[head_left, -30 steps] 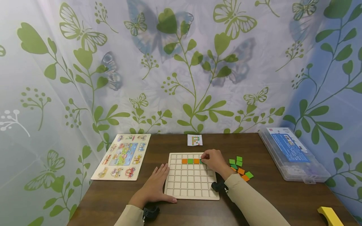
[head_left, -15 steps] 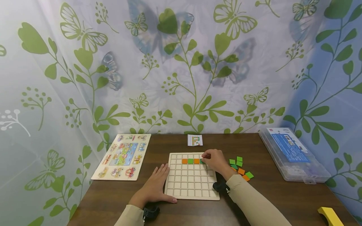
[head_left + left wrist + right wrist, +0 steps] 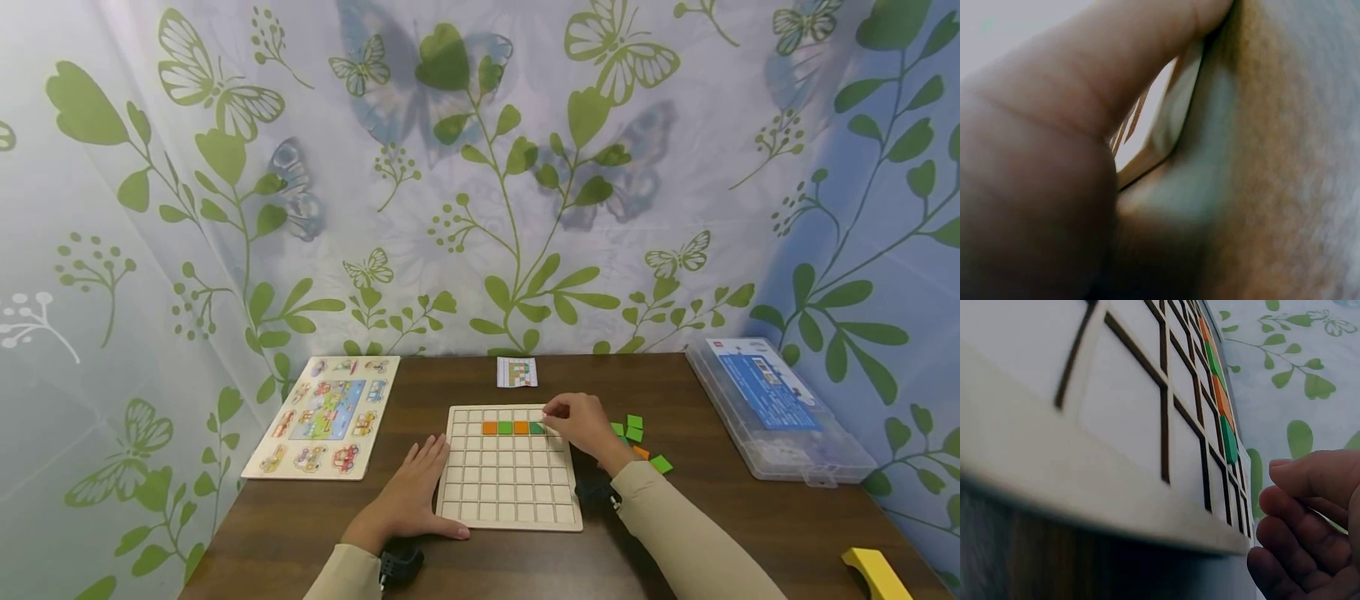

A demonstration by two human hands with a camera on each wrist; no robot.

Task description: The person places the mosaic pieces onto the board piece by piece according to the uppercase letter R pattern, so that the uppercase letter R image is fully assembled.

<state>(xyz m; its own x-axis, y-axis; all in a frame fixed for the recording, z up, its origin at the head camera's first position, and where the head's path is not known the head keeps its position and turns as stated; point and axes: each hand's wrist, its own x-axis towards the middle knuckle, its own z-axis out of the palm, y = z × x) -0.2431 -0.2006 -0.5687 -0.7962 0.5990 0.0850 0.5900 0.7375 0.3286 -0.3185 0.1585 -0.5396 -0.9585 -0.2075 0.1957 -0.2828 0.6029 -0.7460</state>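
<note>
A wooden grid board (image 3: 506,492) lies flat before me. Its second row from the far side carries an orange tile (image 3: 490,428), a light green tile (image 3: 505,428), a second orange tile (image 3: 521,428) and a dark green tile (image 3: 536,428), side by side. My left hand (image 3: 415,487) rests with spread fingers along the board's left edge, thumb by the near corner; the left wrist view shows that thumb (image 3: 1091,69) close and blurred. Just right of the dark green tile is my right hand (image 3: 581,423). Its fingers (image 3: 1282,537) curl loosely, and nothing shows between them in the right wrist view.
Loose green and orange tiles (image 3: 634,422) lie right of the board, partly behind my right hand. A pattern card (image 3: 517,372) lies beyond the board. A picture puzzle (image 3: 322,417) sits left, a clear plastic case (image 3: 780,417) right, a yellow object (image 3: 876,575) near right.
My right hand has let go of the dark green tile and shifted right, so more of that tile shows. The left hand and the board have stayed put.
</note>
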